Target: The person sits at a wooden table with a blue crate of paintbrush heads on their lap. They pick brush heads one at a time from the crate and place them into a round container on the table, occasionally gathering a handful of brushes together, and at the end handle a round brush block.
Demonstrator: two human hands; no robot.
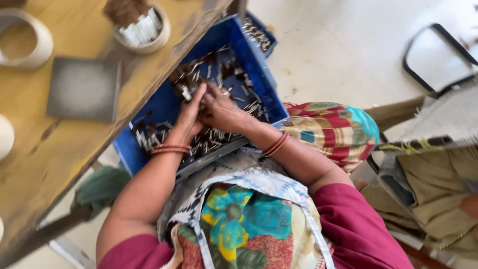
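Both hands work inside a blue crate that rests on the person's lap under the edge of a wooden table. The left hand pinches a small white-tipped stick between its fingertips, just above the pile of sticks scattered around it. The right hand touches the left, fingers curled over the same pile; whether it grips anything cannot be told. Beyond the hands, on the table, stands a bowl of sticks.
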